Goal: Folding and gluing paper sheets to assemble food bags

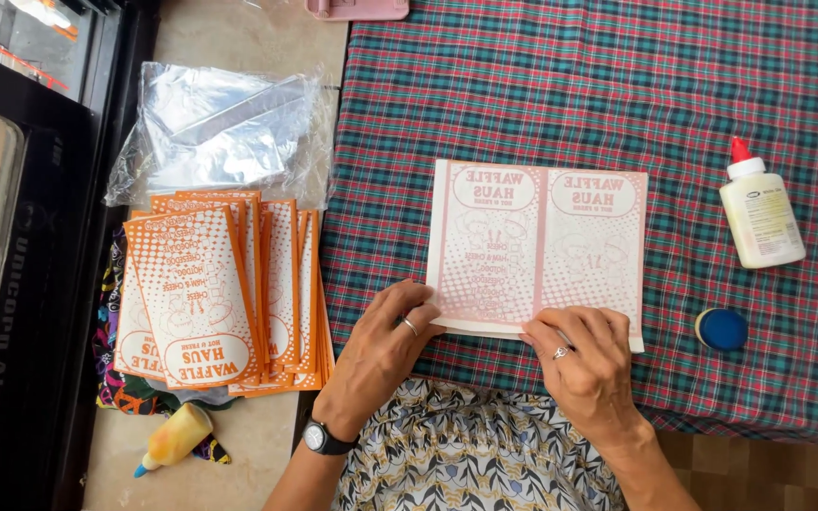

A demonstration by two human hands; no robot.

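The left hand (382,343) lies flat with its fingers spread, pressing down on the near left corner of a printed paper sheet (537,248). It grips nothing. A ring sits on one finger and a black watch (322,438) is on the wrist. The right hand (587,358) is curled a little, and its fingertips push on the near edge of the same sheet, toward the right corner. It also grips nothing. The sheet is pale, with faded pink print showing through from the other side, and it lies in the middle of the frame on a checked cloth (693,85) of red, green and blue. To the right of the sheet stands a white glue bottle (761,210) with a red tip, and below it sits a small blue round thing (722,328). At the left of the frame lies a fanned stack of orange printed sheets (220,289). Above the stack are clear plastic bags (220,128), and below it a small yellow bottle (174,438).
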